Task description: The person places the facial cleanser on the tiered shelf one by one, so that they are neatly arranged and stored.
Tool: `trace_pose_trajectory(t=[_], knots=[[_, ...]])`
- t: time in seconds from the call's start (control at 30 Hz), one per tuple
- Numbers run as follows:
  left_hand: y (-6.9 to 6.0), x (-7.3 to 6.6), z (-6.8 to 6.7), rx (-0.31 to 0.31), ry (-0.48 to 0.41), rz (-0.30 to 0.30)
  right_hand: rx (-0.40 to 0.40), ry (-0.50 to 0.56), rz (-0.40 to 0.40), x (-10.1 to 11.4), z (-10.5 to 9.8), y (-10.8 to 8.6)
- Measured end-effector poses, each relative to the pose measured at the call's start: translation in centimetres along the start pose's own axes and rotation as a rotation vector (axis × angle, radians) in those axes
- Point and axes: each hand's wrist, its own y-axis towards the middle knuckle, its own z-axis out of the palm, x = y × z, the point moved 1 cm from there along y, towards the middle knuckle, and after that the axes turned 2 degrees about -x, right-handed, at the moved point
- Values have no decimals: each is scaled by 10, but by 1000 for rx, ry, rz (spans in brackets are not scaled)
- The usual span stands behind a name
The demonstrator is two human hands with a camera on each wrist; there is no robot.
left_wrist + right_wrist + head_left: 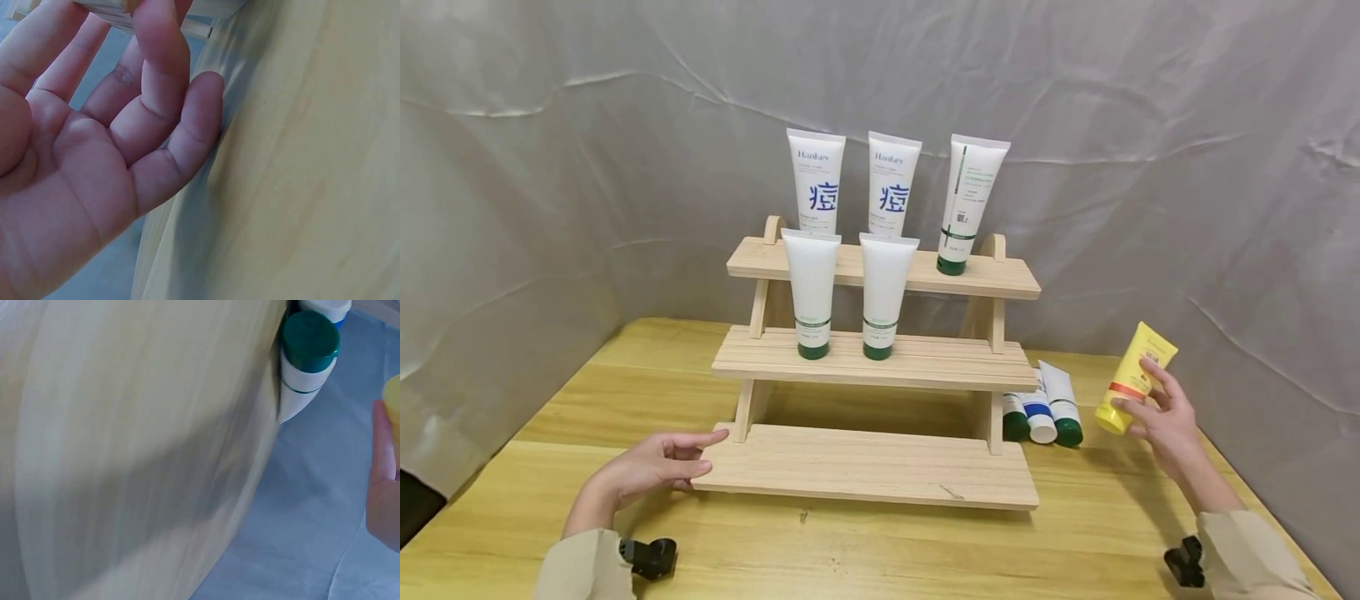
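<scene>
My right hand (1172, 425) holds a yellow squeeze tube (1137, 367) with a red band, tilted above the right side of the table; the right wrist view catches only part of that hand and the tube's yellow cap (393, 399). At the left end of a three-step wooden display stand (865, 467), my left hand (651, 465) grips the bottom step between thumb and fingers. On the middle step two white tubes (812, 287) with green caps stand upright. The top step carries two white tubes with blue lettering (891, 179) and one green-capped tube (970, 196).
Three tubes lie on the table (850, 550) beside the stand's right side: one white tube with a green cap (1062, 400), one with a blue band (1039, 408), and another partly hidden by the stand. Grey cloth (1120, 208) hangs behind and along the sides.
</scene>
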Motion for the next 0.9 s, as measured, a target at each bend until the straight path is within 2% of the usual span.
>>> trace_pose_trajectory(t=[0.1, 0.23, 0.33, 0.4, 0.6, 0.9], knots=[[0, 0, 0, -1, 1, -1, 60, 85, -21, 27, 23, -15], [0, 0, 0, -5, 8, -1, 149, 256, -19, 72, 64, -39], [0, 0, 0, -6, 13, 1, 172, 366, -16, 89, 83, -47], [0, 0, 0, -6, 13, 1, 189, 399, -21, 96, 90, -49], [0, 0, 0, -3, 11, 1, 254, 427, -83, 105, 107, -49], [0, 0, 0, -12, 17, 3, 229, 379, -178, 121, 135, -53]])
